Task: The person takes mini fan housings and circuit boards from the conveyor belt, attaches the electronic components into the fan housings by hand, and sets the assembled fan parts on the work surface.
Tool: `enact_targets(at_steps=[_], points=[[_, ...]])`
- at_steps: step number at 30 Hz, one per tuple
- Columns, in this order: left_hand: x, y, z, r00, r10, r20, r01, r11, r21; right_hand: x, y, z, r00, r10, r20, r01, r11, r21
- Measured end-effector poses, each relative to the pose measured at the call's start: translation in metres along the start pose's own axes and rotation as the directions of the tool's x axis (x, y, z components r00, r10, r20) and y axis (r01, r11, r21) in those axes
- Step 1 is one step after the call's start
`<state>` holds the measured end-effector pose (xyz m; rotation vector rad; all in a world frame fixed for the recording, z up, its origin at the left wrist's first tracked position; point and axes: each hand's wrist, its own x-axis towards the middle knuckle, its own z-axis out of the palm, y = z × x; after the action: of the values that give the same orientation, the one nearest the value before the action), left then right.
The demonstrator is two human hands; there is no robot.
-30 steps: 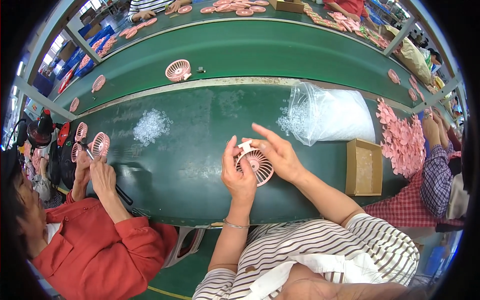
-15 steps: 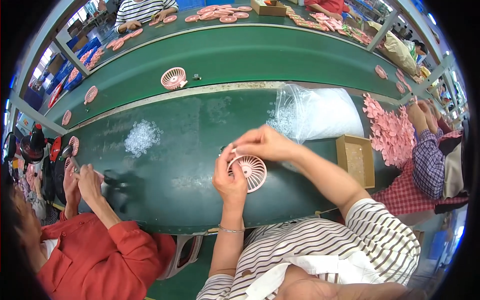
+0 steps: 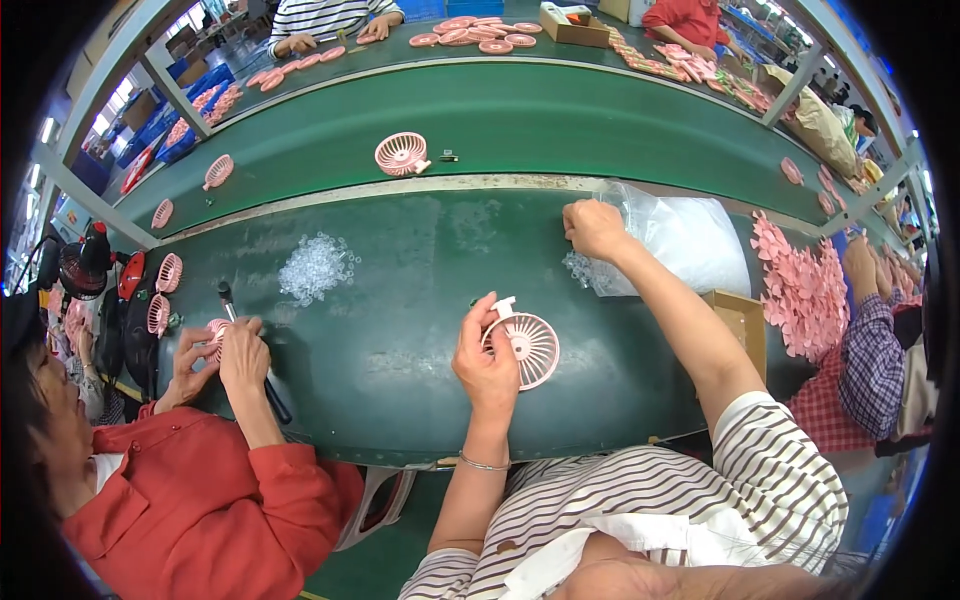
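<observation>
My left hand [image 3: 485, 355] is closed round the rim of a round pink fan housing [image 3: 537, 350], slatted like a cage. A small white stub [image 3: 503, 305] sticks out at the housing's top, beside my fingertips. Farther off and to the right, my right hand [image 3: 597, 229] is curled with its fingers bent down, at the left edge of a clear plastic bag [image 3: 695, 240]. Small clear plastic pieces [image 3: 592, 272] spill from the bag just below that hand. Whatever its fingertips pinch is hidden.
Left of me lies another heap of clear pieces [image 3: 317, 268]. A cardboard box [image 3: 742, 322] and pink fan blades [image 3: 800, 285] are at the right. Beyond the table edge, a green belt [image 3: 560, 115] carries a pink housing [image 3: 402, 153]. A red-sleeved co-worker [image 3: 205, 480] handles parts at left.
My right hand has left the fan housing and reached away to the clear pieces by the bag. My left hand still holds the housing. The co-worker at left now holds a dark-handled tool.
</observation>
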<state>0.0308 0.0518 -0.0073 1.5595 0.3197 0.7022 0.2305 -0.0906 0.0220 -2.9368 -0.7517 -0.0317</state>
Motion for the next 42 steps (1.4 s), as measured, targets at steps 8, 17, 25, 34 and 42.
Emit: enact_targets(at_steps=[8,17,25,34,42], points=[[-0.001,-0.002,0.001,1.0,0.005,0.023,-0.005,1.0,0.022,-0.041,-0.033,-0.032,1.0,0.008,0.029,-0.028,0.595,0.803],[0.0,0.009,0.009,0.989,0.132,0.072,-0.143,0.973,0.182,-0.083,-0.057,0.008,0.933,-0.067,0.354,-0.357,-0.319,0.878],[0.002,0.007,0.01,0.972,0.211,0.1,-0.233,0.92,0.315,-0.086,-0.067,0.018,0.94,0.016,0.342,-0.302,-0.433,0.849],[0.001,0.009,0.009,0.974,0.22,0.056,-0.226,0.907,0.355,-0.09,-0.084,0.023,0.951,0.096,0.294,-0.21,-0.498,0.841],[0.001,0.006,0.007,0.973,0.227,0.053,-0.23,0.9,0.37,-0.09,-0.091,0.025,0.948,0.143,0.283,-0.18,-0.489,0.853]])
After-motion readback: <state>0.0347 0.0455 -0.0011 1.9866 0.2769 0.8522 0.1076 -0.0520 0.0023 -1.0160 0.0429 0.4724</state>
